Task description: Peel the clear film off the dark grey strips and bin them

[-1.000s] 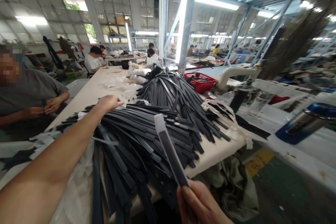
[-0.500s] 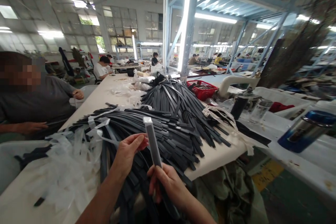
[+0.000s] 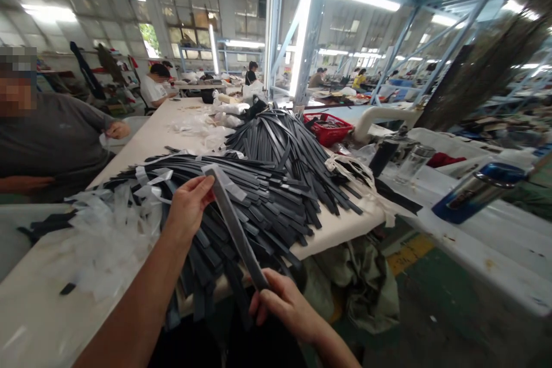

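Gripping one strap (image 3: 235, 224); red basket (image 3: 335, 137) of dark pieces (image 3: 326, 123)

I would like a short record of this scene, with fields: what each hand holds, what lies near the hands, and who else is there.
Left: the left hand grips the upper end of a dark strip.
Right: the right hand holds the lower end of the same strip.
Strip pose: tilted, raised above the pile of strips.
Near: clear wrappers left of the pile, on the white table; red basket behind the pile.
Others: a person in a grey shirt sits at the table's left side.
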{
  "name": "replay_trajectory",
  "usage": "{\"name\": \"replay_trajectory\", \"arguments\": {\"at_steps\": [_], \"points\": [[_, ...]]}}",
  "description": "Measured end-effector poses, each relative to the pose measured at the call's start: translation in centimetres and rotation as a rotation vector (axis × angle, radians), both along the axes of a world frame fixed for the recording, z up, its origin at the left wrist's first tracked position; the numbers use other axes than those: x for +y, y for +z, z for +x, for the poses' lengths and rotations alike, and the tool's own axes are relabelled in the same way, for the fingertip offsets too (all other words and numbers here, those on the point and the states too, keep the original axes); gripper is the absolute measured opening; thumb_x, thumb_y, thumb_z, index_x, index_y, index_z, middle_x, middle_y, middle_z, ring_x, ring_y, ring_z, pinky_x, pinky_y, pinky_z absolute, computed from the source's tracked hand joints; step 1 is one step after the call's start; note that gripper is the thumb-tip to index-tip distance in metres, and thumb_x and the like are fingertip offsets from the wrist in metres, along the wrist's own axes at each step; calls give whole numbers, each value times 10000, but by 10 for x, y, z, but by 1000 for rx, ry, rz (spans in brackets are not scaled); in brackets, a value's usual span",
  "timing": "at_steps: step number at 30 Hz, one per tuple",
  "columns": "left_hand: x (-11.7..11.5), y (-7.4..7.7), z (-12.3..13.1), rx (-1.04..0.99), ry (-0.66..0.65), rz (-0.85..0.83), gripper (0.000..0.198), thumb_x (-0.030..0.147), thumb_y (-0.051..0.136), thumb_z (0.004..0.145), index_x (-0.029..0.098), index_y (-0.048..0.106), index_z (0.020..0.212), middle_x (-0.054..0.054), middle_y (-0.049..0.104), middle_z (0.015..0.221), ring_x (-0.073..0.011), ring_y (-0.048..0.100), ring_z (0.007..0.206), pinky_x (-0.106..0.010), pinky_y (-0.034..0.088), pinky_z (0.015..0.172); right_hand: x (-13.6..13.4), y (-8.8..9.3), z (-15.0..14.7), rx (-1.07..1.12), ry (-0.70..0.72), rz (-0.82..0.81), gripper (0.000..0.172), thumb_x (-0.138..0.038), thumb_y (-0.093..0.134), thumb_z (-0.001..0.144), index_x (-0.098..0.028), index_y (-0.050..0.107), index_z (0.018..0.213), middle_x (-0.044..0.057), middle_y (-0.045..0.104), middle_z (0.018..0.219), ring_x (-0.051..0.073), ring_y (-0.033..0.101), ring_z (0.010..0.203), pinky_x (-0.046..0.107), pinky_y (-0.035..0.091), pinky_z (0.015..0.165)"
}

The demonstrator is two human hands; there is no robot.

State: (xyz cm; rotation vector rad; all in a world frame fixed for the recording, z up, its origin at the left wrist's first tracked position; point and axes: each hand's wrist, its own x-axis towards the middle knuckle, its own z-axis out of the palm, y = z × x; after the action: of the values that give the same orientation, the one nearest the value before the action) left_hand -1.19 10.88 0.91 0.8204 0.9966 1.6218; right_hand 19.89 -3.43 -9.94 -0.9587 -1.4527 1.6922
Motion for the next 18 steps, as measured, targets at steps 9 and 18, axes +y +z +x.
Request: {"name": "replay_trajectory", "arguments": {"at_steps": [9, 18], "points": [[-21, -14, 25, -5, -45, -60, 408, 377, 941, 436, 153, 708, 686, -10, 726, 668, -132, 646, 565, -243, 520, 578, 10, 15, -15, -64, -169, 80, 419, -562, 533, 923, -159, 627, 992, -15, 642, 664, 104, 582, 478, 205, 437, 480], [-51, -20, 30, -5, -87, -84, 359, 396, 937, 479, 169, 758, 692, -13, 733, 685, -122, 640, 608, -224, 529, 602, 10, 5, -22, -118, -291, 117, 536, -648, 493, 913, -147, 633, 786, -10, 587, 534, 91, 511, 405, 189, 382, 421]]}}
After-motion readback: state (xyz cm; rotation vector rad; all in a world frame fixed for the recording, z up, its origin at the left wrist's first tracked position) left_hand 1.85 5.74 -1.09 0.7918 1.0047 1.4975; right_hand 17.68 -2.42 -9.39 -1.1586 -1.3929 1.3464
